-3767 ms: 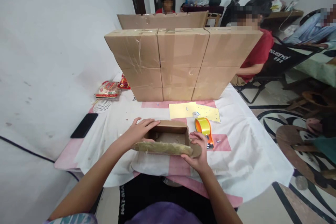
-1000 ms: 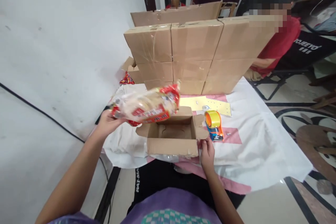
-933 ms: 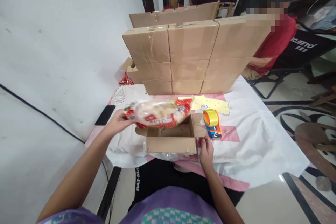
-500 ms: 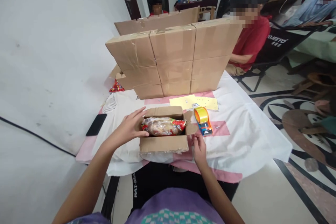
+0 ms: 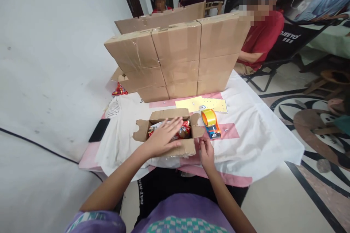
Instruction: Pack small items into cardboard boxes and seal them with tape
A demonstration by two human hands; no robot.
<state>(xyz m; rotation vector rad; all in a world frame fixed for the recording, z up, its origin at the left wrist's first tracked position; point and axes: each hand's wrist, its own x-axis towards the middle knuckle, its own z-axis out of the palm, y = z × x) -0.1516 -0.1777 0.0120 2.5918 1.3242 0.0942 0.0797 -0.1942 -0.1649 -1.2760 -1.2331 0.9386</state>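
Note:
A small open cardboard box (image 5: 142, 135) sits on the table in front of me with its flaps spread. Inside lies a red and clear snack packet (image 5: 185, 130), partly hidden. My left hand (image 5: 163, 138) lies flat over the box opening, fingers stretched out on top of the packet. My right hand (image 5: 206, 151) rests at the box's right front corner, fingers curled at the cardboard edge near the right flap. A yellow tape dispenser (image 5: 210, 123) stands just right of the box.
A wall of stacked sealed cartons (image 5: 177, 58) crosses the table behind the box. A yellow sheet (image 5: 201, 105), a black phone (image 5: 99, 130) and a red packet (image 5: 119, 89) lie on the white cloth (image 5: 254, 134). A person in red (image 5: 259, 36) sits at the right.
My left hand carried the snack packet from the left, lowered it into the box, let go and now lies flat on it. The box's left flap has swung outward.

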